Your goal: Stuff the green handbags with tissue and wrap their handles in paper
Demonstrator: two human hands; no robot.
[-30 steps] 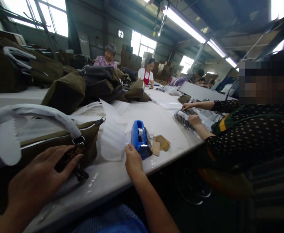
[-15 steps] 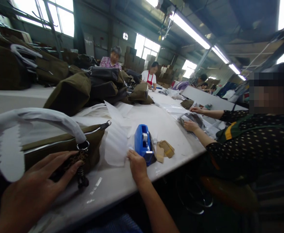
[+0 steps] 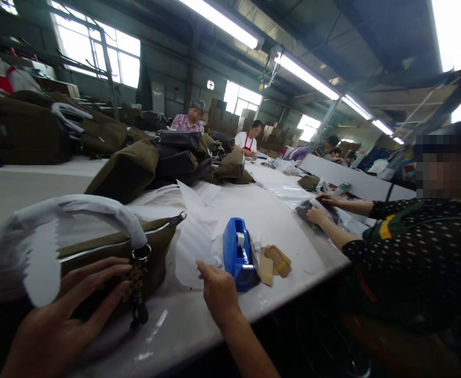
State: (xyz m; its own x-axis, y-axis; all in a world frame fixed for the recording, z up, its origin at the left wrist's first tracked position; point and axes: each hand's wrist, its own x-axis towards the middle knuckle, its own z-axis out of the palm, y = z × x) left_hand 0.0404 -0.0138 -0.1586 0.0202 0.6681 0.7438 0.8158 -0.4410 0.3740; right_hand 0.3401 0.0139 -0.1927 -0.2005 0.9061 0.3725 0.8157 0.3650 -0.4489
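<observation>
An olive-green handbag (image 3: pixel 157 239) stands at the left of the table. Pale wrapping covers its arched handle (image 3: pixel 92 202), and a white tag with a toothed edge (image 3: pixel 43 268) hangs in front. From the ring at the handle's end dangles a brown patterned bag charm (image 3: pixel 136 275). My left hand (image 3: pixel 76 310) pinches this charm between thumb and fingers, against the bag's side. My right hand (image 3: pixel 218 289) is closed with thumb and forefinger together, just left of the blue tape dispenser (image 3: pixel 234 257). Whatever its fingertips hold is too small to make out.
White paper sheets (image 3: pixel 191 236) lie between bag and dispenser. Brown card tags (image 3: pixel 275 260) sit right of it. More olive bags (image 3: pixel 124 168) are piled behind. At the right, a co-worker's hands (image 3: pixel 321 210) handle a plastic-wrapped item. The table edge (image 3: pixel 293 294) runs diagonally in front.
My right hand has drawn left, a little away from the tape dispenser. My left fingers have closed further onto the charm. The whole view has shifted slightly.
</observation>
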